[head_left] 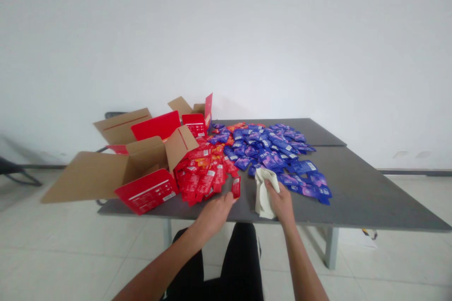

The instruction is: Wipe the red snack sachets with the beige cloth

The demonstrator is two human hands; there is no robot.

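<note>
My left hand (215, 214) lies at the table's near edge, its fingertips at the lower end of a single red sachet (236, 187). I cannot tell whether the fingers grip it. Just beyond that hand is a heap of red sachets (201, 178). My right hand (280, 202) is closed on the top of a crumpled cream cloth (264, 197), whose lower part rests on the grey table (353, 197). Beyond and to the right of the cloth spreads a layer of blue-purple sachets (268, 153), with some orange ones (233, 134) between the two colours.
Several open cardboard boxes (116, 127) with red printed panels (146, 193) crowd the table's left side and overhang its edge. The table's right part shows bare grey top. Black-trousered legs (240, 263) sit below the near edge, above a tiled floor.
</note>
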